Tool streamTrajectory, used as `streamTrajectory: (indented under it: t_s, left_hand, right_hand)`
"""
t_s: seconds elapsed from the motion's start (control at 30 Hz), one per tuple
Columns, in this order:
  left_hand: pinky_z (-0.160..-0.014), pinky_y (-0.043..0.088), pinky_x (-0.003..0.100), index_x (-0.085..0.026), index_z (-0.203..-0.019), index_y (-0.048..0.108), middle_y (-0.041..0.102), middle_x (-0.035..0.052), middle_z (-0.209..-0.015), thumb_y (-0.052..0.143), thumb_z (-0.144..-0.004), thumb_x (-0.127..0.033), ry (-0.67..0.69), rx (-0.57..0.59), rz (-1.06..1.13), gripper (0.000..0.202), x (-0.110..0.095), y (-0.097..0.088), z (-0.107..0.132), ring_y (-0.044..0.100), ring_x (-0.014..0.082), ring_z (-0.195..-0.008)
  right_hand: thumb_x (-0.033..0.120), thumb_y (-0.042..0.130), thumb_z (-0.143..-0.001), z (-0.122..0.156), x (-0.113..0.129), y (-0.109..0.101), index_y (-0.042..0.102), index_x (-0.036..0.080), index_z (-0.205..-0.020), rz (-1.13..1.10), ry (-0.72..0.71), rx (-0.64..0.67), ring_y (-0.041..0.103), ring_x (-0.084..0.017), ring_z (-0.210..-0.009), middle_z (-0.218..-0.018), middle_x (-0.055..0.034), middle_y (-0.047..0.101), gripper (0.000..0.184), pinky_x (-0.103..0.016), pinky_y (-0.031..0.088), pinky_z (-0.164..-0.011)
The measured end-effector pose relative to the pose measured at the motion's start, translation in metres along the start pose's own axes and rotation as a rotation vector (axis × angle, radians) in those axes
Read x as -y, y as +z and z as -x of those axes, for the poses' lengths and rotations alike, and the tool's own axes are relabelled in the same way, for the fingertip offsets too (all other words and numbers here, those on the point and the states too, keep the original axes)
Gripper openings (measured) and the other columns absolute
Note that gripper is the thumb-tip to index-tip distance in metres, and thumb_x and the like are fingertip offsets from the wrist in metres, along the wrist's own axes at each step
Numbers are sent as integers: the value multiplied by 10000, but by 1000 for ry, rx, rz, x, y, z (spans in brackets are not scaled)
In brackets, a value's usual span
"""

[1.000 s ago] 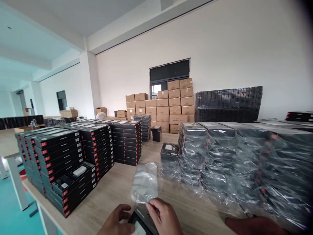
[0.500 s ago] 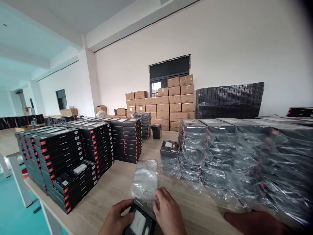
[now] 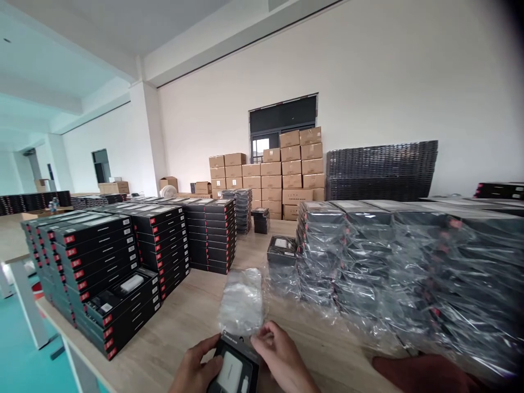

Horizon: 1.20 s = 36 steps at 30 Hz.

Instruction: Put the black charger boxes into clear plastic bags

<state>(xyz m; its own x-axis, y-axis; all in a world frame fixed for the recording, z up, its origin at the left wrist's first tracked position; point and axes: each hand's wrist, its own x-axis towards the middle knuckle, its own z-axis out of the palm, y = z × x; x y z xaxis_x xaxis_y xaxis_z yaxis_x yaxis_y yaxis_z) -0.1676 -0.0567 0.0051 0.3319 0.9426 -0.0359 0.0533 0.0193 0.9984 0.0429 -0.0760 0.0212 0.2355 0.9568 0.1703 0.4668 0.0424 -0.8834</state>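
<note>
A black box [image 3: 250, 357] with a pale device showing in its top is at the bottom middle. My left hand [image 3: 198, 364] grips its left side, thumb across the top face. Curled fingers of my right hand [image 3: 280, 352] meet at the upper right corner of the box; what they pinch, if anything, is too small to make out. Just beyond the box, a pile of clear plastic bags [image 3: 241, 299] lies flat on the wooden table [image 3: 188, 305].
Black boxes with red corners [image 3: 100, 245] stand stacked at left. Plastic-wrapped boxes [image 3: 368, 256] fill the right side, with a lower wrapped stack [image 3: 282, 267] nearer the middle. Brown cartons [image 3: 272, 180] and a dark tray stack [image 3: 380, 170] are behind. A dark red shape [image 3: 426, 374] lies bottom right.
My right hand has shifted slightly left and its fingers have come closer to the box's top corner. The box stays in my left hand, and the view has tilted a little.
</note>
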Motion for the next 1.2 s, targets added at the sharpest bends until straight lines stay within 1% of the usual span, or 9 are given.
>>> streamTrajectory:
  t_s: [0.13, 0.2, 0.3, 0.4, 0.53, 0.67, 0.77, 0.97, 1.2]
  left_hand:
    - [-658, 484, 265, -140, -1195, 646, 708, 79, -1088, 700, -656, -438, 13, 61, -27, 619, 0, 0, 3, 664, 217, -780]
    - [-687, 492, 268, -164, -1179, 659, 695, 66, -1114, 708, -649, -422, -3, 78, -57, 591, -1, 0, 6, 660, 220, -811]
    - [-750, 500, 283, -182, -1186, 656, 698, 56, -1110, 707, -656, -404, -54, 57, -100, 577, -4, 0, 9, 660, 225, -832]
    - [-801, 505, 303, -174, -1192, 652, 713, 58, -1085, 690, -677, -409, -51, 50, -102, 568, -6, 1, 10, 660, 248, -890]
    - [-882, 499, 331, -186, -1180, 659, 701, 58, -1141, 676, -686, -425, 4, 36, -79, 550, -8, 2, 8, 641, 281, -1009]
    - [-976, 456, 361, -171, -1157, 668, 702, 100, -1141, 677, -681, -429, 106, -3, -9, 542, -8, 2, 6, 599, 302, -1117]
    - [-983, 451, 377, -167, -1164, 662, 708, 105, -1123, 682, -686, -447, 93, -38, 32, 554, -7, 1, 6, 617, 296, -1080]
    - [-834, 525, 329, -163, -1256, 601, 747, 76, -979, 670, -703, -464, -27, -145, 63, 634, -7, 2, 7, 685, 249, -852]
    - [-949, 470, 309, -173, -1120, 695, 731, 71, -1072, 652, -699, -413, 23, -206, -62, 486, -5, 1, 3, 607, 294, -1103]
  right_hand:
    - [350, 627, -690, 3, 2, 8, 518, 233, -782, -2, 23, 38, 567, -150, -541, -566, 61, 595, 185, -243, 365, -518]
    - [360, 609, -713, 4, 2, 10, 503, 234, -765, 76, -2, 5, 564, -155, -551, -577, 51, 588, 173, -251, 359, -531]
    - [226, 544, -722, 3, 2, 6, 483, 235, -681, 228, -58, -77, 568, -162, -576, -594, 26, 602, 75, -263, 345, -565]
    - [181, 548, -682, 2, 3, -1, 466, 236, -619, 332, -54, -131, 555, -172, -566, -578, 16, 603, 117, -272, 319, -560]
    - [272, 558, -710, 0, 5, -6, 477, 236, -568, 193, -51, -114, 538, -164, -535, -527, 27, 565, 167, -260, 335, -539]
    - [243, 511, -720, -1, 6, -5, 541, 230, -604, 45, -84, -101, 548, -156, -545, -535, 33, 568, 120, -244, 378, -552]
    - [200, 499, -702, 0, 7, -5, 549, 223, -598, 105, -133, -83, 556, -155, -553, -557, 25, 590, 118, -241, 376, -553]
    - [107, 487, -627, 1, 12, 0, 509, 215, -550, 176, -147, -21, 528, -128, -514, -514, 44, 547, 135, -215, 335, -511]
    - [160, 490, -717, 4, 15, 1, 541, 220, -620, 157, -322, -105, 513, -127, -510, -543, 41, 547, 124, -217, 376, -528]
